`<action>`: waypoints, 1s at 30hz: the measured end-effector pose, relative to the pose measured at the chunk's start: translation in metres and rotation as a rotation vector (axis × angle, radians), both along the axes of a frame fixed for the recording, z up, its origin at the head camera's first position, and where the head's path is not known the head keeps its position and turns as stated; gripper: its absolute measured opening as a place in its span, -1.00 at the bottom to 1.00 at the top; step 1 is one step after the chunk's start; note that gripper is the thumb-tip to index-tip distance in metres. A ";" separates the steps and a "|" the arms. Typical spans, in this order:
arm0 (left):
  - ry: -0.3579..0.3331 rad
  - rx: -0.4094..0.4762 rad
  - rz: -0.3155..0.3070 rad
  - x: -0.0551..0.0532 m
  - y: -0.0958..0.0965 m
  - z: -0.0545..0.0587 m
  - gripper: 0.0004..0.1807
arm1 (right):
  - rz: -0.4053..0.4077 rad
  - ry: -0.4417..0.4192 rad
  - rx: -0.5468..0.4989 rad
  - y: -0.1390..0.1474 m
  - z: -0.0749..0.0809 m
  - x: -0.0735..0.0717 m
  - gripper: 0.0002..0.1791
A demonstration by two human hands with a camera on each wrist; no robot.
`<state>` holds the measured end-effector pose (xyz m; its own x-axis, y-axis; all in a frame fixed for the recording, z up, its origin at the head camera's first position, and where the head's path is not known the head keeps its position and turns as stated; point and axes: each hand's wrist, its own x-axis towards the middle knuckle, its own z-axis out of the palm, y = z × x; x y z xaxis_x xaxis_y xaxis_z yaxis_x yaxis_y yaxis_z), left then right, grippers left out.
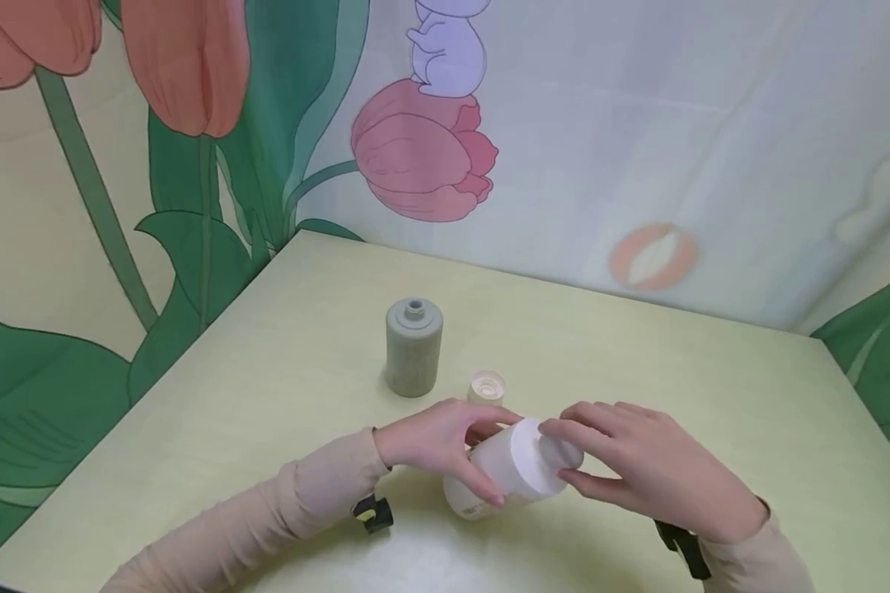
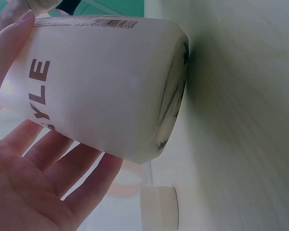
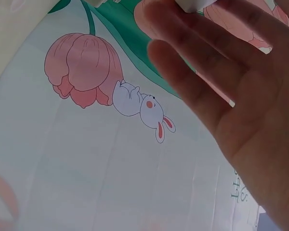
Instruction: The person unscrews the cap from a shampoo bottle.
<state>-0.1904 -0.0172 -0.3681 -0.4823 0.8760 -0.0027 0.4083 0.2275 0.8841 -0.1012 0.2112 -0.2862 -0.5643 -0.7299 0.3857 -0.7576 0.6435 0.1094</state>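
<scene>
A white bottle [image 1: 500,469] leans at a slant over the table, its neck end pointing right. My left hand [image 1: 441,445] grips its body, thumb on the near side and fingers on the far side. Brown lettering and a barcode show on the bottle [image 2: 101,82] in the left wrist view, with its base edge close to the tabletop. With thumb and fingers, my right hand [image 1: 630,457] pinches the whitish cap [image 1: 556,451] at the bottle's neck end. In the right wrist view only a small part of the cap shows beside the fingers [image 3: 183,72].
A grey-green bottle [image 1: 413,350] with an uncapped neck stands upright behind the left hand. Just beyond the white bottle lies a small pale round cap [image 1: 487,385]. The pale yellow table [image 1: 304,329] meets a tulip-printed curtain [image 1: 564,148] at the back.
</scene>
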 end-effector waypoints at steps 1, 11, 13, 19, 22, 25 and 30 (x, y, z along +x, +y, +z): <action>0.003 -0.001 -0.002 0.000 0.000 0.000 -0.21 | 0.010 -0.007 0.000 0.001 0.001 0.000 -0.55; 0.004 0.006 -0.012 -0.002 -0.001 -0.002 -0.22 | 0.156 -0.086 -0.009 -0.001 -0.001 -0.002 -0.61; -0.002 0.011 -0.015 -0.002 -0.002 -0.002 -0.22 | 0.176 -0.086 -0.011 -0.002 -0.001 -0.003 -0.58; 0.015 0.009 -0.015 -0.002 -0.002 -0.004 -0.21 | 0.084 -0.055 -0.019 -0.004 0.000 -0.002 -0.47; 0.023 0.010 -0.017 -0.002 -0.001 -0.003 -0.20 | -0.040 0.013 -0.031 -0.005 -0.002 -0.004 -0.44; 0.022 0.008 -0.014 -0.002 0.000 -0.002 -0.21 | -0.109 0.036 -0.020 -0.005 -0.005 -0.006 -0.56; 0.008 -0.003 -0.005 -0.001 -0.001 -0.002 -0.20 | -0.059 -0.032 0.006 -0.002 -0.003 -0.001 -0.54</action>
